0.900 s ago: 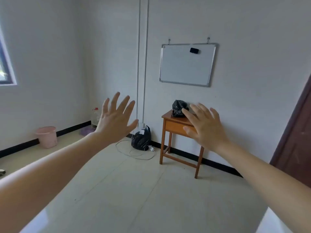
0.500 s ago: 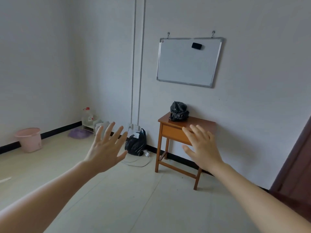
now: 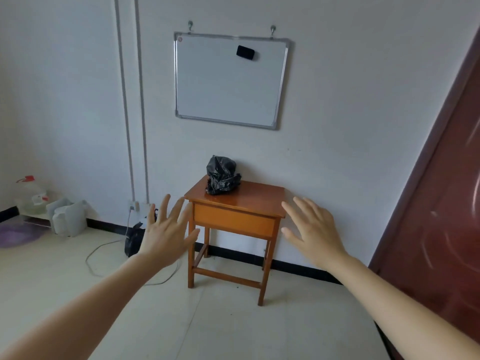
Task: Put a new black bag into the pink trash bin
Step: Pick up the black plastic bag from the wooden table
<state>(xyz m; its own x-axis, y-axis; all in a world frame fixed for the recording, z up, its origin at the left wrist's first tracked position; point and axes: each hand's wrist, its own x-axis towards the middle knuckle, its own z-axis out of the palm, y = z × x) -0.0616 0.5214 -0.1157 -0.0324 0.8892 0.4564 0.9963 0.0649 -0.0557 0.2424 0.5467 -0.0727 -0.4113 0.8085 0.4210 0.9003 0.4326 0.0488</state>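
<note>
A crumpled black bag [image 3: 221, 175] lies on the back left part of a small wooden table [image 3: 259, 197] against the wall. My left hand [image 3: 166, 235] is stretched out in front of the table's left side, fingers spread, holding nothing. To the right of the table's front edge, my right hand [image 3: 313, 231] is also spread and empty. Both hands are well short of the bag. The pink trash bin is out of view.
A whiteboard [image 3: 228, 79] hangs above the table. A black backpack [image 3: 133, 239] and a cable [image 3: 104, 252] lie on the floor left of the table. White containers [image 3: 68, 216] and a water jug [image 3: 31, 193] stand at the left wall. A dark red door [image 3: 441, 203] stands at right.
The view has turned right and come closer to the table, so the pink bin left the frame at left. Both hands stay spread and now flank the table's front.
</note>
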